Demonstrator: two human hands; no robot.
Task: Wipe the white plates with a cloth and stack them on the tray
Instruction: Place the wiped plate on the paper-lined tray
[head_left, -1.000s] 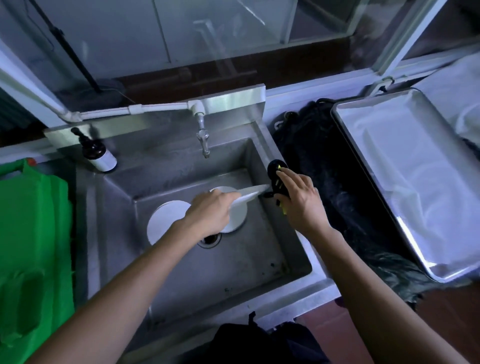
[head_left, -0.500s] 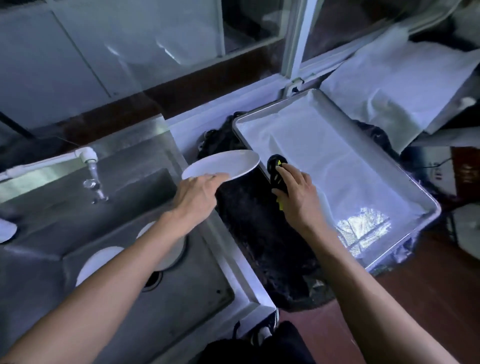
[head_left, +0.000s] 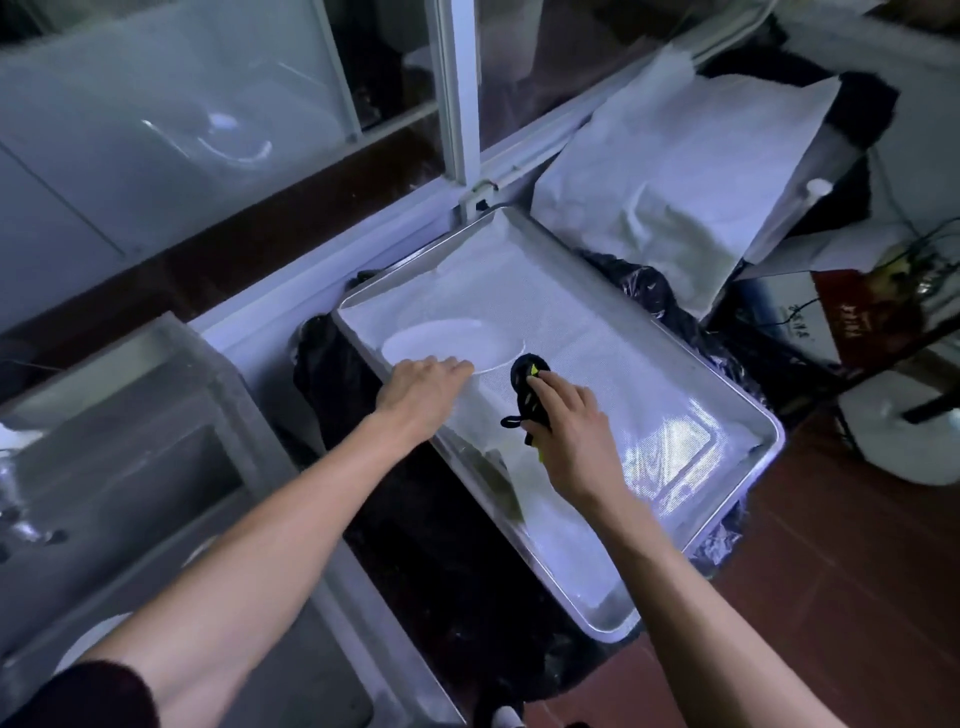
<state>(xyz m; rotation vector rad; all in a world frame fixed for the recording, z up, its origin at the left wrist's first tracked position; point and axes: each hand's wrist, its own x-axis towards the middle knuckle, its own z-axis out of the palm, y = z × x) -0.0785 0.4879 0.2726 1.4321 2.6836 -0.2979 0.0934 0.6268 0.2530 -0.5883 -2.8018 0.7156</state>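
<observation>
Both arms are stretched out over the metal tray (head_left: 748, 415), which sits at an angle on crumpled black plastic sheeting (head_left: 415, 519) to the right of the steel sink (head_left: 156, 467). The tray is lined with a pale sheet that glints near its right corner. In the far left part of the tray there's the white plate (head_left: 447, 340), tilted a little, with its near edge under the left hand (head_left: 421, 387). That hand grips the plate by the rim, fingers (head_left: 457, 365) laid over the top and curled onto the edge; whether the plate is fully down on the lining or a touch above it, I cannot tell.

Over to the right hand (head_left: 566, 431), just beside the plate: it clutches a black cloth (head_left: 527, 387) with bright yellow-green marks, fingers wrapped round it, a dark loop of the fabric hanging out toward the left. The tip of the cloth sits right at the plate's right edge, touching it or very nearly so.

Down in the sink basin, at the lower left, a sliver of another white plate (head_left: 83, 644) peeks out from behind the left forearm. Behind the tray, a window frame (head_left: 460, 104) runs up the middle, and a big sheet of white paper (head_left: 675, 182) lies draped over things at the upper right. The floor (head_left: 831, 597) below is reddish-brown tile.
</observation>
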